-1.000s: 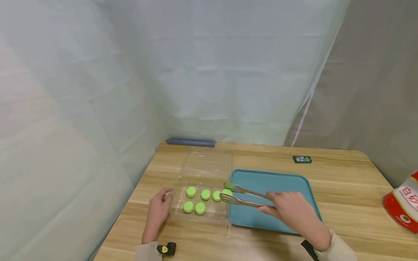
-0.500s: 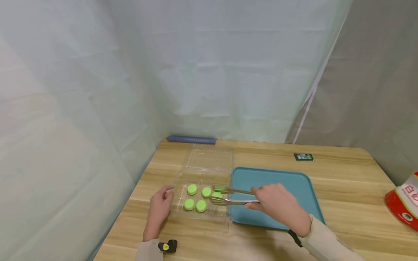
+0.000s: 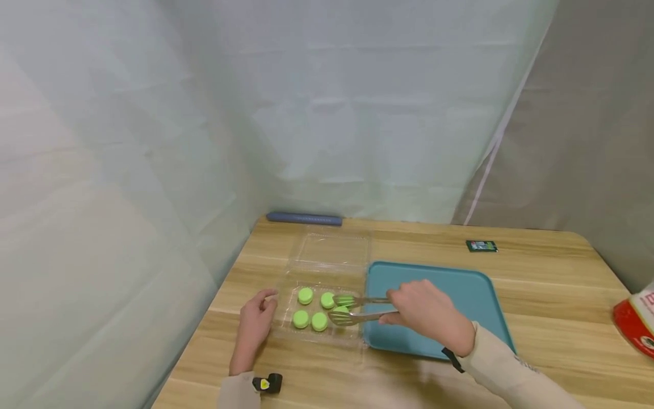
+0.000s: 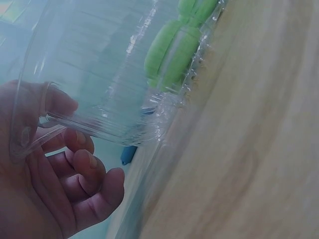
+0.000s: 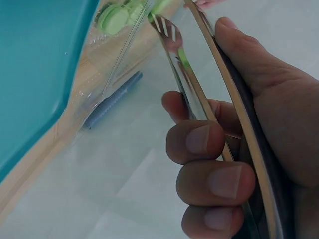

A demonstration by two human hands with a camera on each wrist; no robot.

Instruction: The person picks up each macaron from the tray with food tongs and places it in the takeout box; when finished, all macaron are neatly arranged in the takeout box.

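My right hand [image 3: 424,312] grips metal tongs [image 3: 375,300], their slotted ends over the right part of a clear plastic box [image 3: 286,335]. A light green macaron [image 3: 341,311] shows between the tong ends, which partly cover it. More green shows through the upper end's slots. Several other green macarons [image 3: 319,322] sit in the box to the left. At the box's left side, my left hand [image 3: 258,318] holds the rim. The left wrist view shows its thumb and index finger at the plastic wall [image 4: 99,107], the other fingers curled below.
A blue tray [image 3: 434,272] lies right of the box, under the right hand. The box's lid [image 3: 332,250] lies folded back. Behind are a dark blue bar [image 3: 304,218] and a small green circuit board [image 3: 482,246]. A red and white bag [image 3: 636,321] stands far right.
My right hand has moved left with the tongs, bringing the macaron between their ends from the box's right edge further into the box. The left hand has stayed at the rim.
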